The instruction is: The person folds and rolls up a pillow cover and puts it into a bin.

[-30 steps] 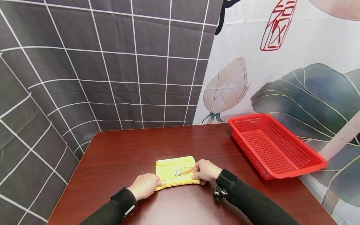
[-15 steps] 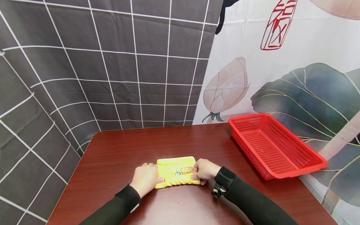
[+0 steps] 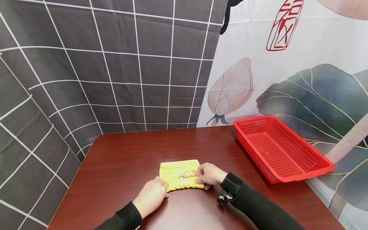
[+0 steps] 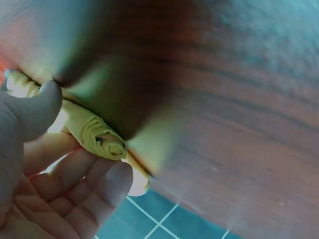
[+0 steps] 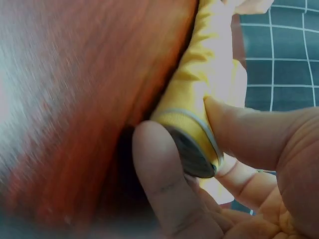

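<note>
A yellow towel [image 3: 178, 171] with a carrot print lies on the table, its near edge rolled up and its far part flat. My left hand [image 3: 151, 195] is at the roll's near left end. In the left wrist view, thumb and fingers hold the towel roll [image 4: 89, 127] from both sides, and its spiral layers show at the end. My right hand [image 3: 212, 174] pinches the right end; in the right wrist view the thumb and a finger clasp the wrinkled roll [image 5: 187, 82], whose end has a pale edge strip.
A red perforated plastic basket [image 3: 276, 153] stands at the right of the dark reddish wooden table [image 3: 129, 153]. Behind the table hang a grey grid-patterned cloth [image 3: 115, 70] and a white cloth printed with lotus leaves [image 3: 316, 95].
My left hand first shifted up along the towel's left side, then came back down and right onto the roll's near left end. The right hand has stayed nearly still.
</note>
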Demonstrator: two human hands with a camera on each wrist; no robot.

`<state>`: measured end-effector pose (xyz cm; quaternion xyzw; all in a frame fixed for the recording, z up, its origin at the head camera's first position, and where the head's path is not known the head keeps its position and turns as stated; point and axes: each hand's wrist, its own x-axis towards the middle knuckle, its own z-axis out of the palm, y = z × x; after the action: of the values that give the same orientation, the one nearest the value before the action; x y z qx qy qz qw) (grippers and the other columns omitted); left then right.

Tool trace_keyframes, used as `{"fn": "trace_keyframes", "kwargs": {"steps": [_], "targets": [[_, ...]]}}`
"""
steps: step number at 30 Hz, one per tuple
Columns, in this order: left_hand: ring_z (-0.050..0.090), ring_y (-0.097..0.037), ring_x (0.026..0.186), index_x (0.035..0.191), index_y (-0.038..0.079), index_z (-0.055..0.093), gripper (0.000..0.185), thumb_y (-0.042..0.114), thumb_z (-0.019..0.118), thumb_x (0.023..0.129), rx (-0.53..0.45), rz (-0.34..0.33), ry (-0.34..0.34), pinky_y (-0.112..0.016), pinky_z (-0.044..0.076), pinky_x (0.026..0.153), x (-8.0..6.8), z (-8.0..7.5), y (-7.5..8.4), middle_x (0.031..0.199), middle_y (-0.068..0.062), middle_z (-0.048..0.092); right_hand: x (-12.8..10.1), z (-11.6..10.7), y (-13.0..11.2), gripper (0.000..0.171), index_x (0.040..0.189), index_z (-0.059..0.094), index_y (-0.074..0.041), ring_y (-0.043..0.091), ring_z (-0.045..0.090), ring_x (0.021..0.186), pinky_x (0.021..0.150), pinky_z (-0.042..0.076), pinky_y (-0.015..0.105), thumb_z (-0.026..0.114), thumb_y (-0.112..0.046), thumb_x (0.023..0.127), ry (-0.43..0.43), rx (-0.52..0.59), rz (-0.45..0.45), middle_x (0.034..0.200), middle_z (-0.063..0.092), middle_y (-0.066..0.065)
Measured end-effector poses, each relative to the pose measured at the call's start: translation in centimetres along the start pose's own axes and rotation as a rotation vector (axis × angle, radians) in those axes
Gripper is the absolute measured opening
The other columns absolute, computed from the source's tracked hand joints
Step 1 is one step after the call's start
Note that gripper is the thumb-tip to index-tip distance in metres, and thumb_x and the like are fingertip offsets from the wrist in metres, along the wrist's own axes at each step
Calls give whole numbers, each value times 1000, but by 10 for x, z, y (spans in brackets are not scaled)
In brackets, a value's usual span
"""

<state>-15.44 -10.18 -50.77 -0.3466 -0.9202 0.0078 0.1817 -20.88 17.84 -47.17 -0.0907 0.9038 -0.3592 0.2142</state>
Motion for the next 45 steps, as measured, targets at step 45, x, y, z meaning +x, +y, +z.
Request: {"fn": "trace_keyframes", "kwargs": {"steps": [45], "targets": [[46,-11,62,70,22,60,30,17,84,88,-350,-118,-267,-30,41,60,17,-5,-29,63,9,47,-27,42,0,13,83,73,-9,18,55,65,59,53,31,85,-5,82,440,-831,-519,81,54,4]]}}
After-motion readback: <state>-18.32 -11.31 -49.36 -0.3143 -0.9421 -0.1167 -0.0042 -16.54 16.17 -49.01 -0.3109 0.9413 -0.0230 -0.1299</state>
